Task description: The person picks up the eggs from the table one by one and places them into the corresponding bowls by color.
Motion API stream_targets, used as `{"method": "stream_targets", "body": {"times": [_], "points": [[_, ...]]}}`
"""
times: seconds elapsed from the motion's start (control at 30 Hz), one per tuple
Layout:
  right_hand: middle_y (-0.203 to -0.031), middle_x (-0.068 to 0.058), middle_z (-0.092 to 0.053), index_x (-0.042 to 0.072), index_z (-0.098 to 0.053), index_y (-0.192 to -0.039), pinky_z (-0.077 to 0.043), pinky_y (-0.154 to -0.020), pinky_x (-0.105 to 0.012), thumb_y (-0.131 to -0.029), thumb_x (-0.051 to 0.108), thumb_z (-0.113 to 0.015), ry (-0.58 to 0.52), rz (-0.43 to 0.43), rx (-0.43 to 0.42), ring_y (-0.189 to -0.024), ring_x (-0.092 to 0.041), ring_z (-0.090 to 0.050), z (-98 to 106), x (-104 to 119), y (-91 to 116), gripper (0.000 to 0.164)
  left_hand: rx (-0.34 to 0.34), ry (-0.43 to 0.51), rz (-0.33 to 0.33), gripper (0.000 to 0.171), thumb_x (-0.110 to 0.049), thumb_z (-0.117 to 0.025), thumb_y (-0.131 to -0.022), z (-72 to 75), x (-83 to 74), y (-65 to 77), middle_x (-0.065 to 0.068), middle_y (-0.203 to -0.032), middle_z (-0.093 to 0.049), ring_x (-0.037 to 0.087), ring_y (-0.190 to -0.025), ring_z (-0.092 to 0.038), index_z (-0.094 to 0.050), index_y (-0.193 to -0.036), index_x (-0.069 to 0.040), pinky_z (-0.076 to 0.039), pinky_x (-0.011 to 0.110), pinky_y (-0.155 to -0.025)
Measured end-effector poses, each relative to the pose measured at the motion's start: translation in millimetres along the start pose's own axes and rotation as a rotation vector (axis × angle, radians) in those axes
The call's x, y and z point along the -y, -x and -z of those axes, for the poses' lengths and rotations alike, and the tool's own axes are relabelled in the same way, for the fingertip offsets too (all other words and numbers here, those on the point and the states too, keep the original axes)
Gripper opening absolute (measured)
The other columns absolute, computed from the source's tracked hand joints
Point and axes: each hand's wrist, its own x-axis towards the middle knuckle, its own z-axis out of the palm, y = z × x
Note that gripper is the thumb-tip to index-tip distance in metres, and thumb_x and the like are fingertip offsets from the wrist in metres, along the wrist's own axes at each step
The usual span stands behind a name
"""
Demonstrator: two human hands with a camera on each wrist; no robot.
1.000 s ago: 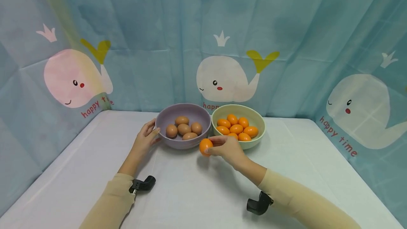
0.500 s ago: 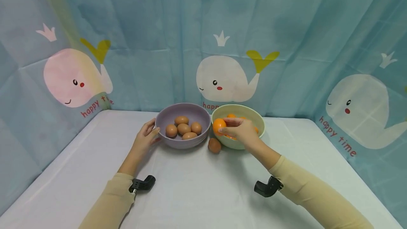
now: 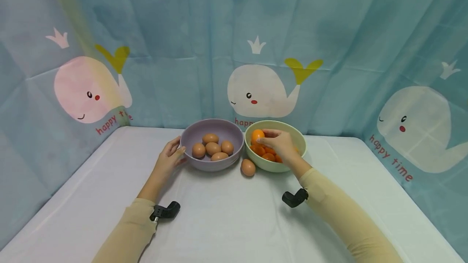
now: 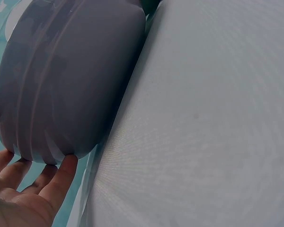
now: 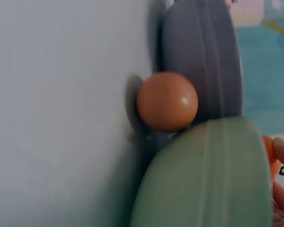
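Observation:
My left hand (image 3: 168, 158) holds the left side of a purple bowl (image 3: 212, 166), thumb at the rim and fingertips against the outer wall (image 4: 85, 71). Inside that bowl lie several brown eggs (image 3: 213, 148). My right hand (image 3: 279, 143) is over the pale green bowl (image 3: 274, 167), with a glossy orange egg-shaped piece (image 3: 257, 135) between thumb and fingers. Similar orange pieces (image 3: 268, 157) lie beneath, partly hidden by the hand. One brown egg (image 3: 248, 167) rests on the table in front, between the two bowls; the right wrist view shows this egg (image 5: 167, 101) close to both.
Both bowls stand side by side at the back of a white-covered table (image 3: 219, 222). A blue curtain (image 3: 175, 84) printed with whales hangs close behind them. Black wrist cameras (image 3: 165, 210) jut inward from the sleeves.
My right hand has moved from in front of the bowls up and right to the green bowl, carrying the orange piece. The loose brown egg came into sight. My left hand stays put.

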Motion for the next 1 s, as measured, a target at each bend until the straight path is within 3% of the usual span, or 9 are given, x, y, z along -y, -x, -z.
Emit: {"method": "stream_targets", "body": {"times": [0.47,1.0], "points": [[-0.129,-0.011,-0.068,0.01,-0.068,-0.128,-0.048,-0.11,-0.037,-0.083,0.022,-0.08,0.102,0.044,-0.047,-0.12,-0.026,-0.061,-10.8,-15.6,-32.8,0.048,-0.001,-0.006,0.007,0.064,-0.025,-0.048,-0.106,-1.3,-0.3,0.1,0.013,-0.167,-0.015,0.033,-0.15,-0.029,-0.017,-0.159,-0.006,-0.052,0.035,-0.107],[-0.13,-0.012,-0.068,0.007,-0.066,-0.129,-0.048,-0.11,-0.037,-0.084,0.021,-0.08,0.168,0.025,-0.031,-0.12,-0.027,-0.061,-15.8,-17.8,-35.8,0.05,0.005,-0.004,0.003,0.064,-0.024,-0.047,-0.106,-0.7,0.7,-1.9,0.015,-0.167,-0.015,0.034,-0.15,-0.029,-0.017,-0.159,-0.005,-0.052,0.034,-0.106]]}}
